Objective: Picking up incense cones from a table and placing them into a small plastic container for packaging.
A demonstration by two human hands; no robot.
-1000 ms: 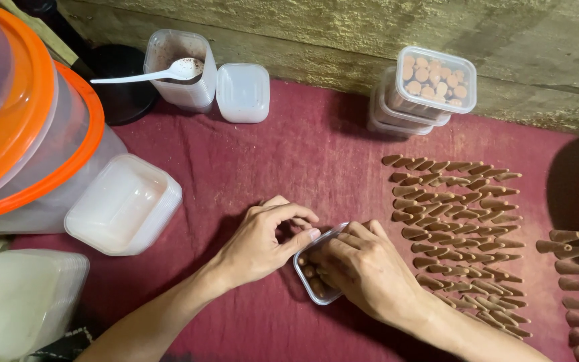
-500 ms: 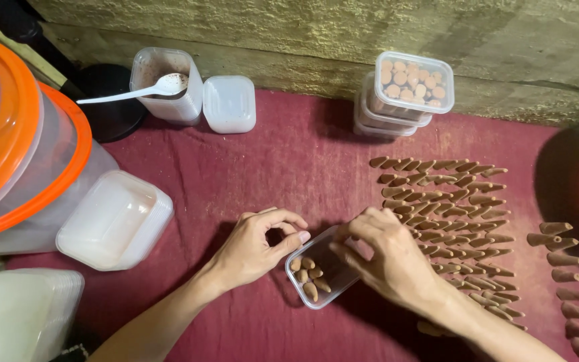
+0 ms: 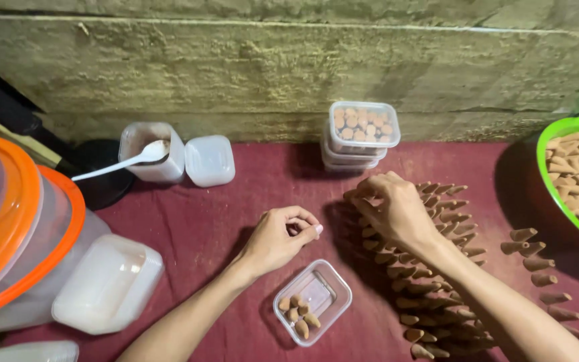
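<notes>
Looking down on a dark red cloth (image 3: 236, 221) laid against a rough wall, big clear tubs with orange lids (image 3: 28, 228) stacked far left, a green bowl (image 3: 544, 167) heaped with brown cones at the right edge. Spread over the right half of the cloth: rows of cones (image 3: 437, 295) lying on their sides, plus a looser line further right. Behind those, by the wall, a stack of small lidded tubs (image 3: 363, 134) packed with cones standing on end, and left of that a powder tub with a white spoon (image 3: 152, 151) just beside a squarish white tub (image 3: 209, 159). Front and centre, a small open tub (image 3: 313, 302) with only a handful of cones (image 3: 296, 315) in one corner, well short of full. For picking off the rows, probably best to lift from the outer end and work inward, taking a few at a time, not dragging across the neighbours and going easy on those thin tips, likely quick to snap; also worth keeping the open tub just beside the rows to shorten each carry. Right hand (image 3: 393, 208) down on the far end of the rows, fingers (image 3: 370, 191) bunched and curled onto the cones there, touching them for sure, but can't tell about an actual grip underneath. Left hand (image 3: 279, 238) over bare cloth just up-left of the open tub, apart from it, fingers (image 3: 303, 221) curled closed with thumb pressed to fingertip; no telling about anything pinched inside
</notes>
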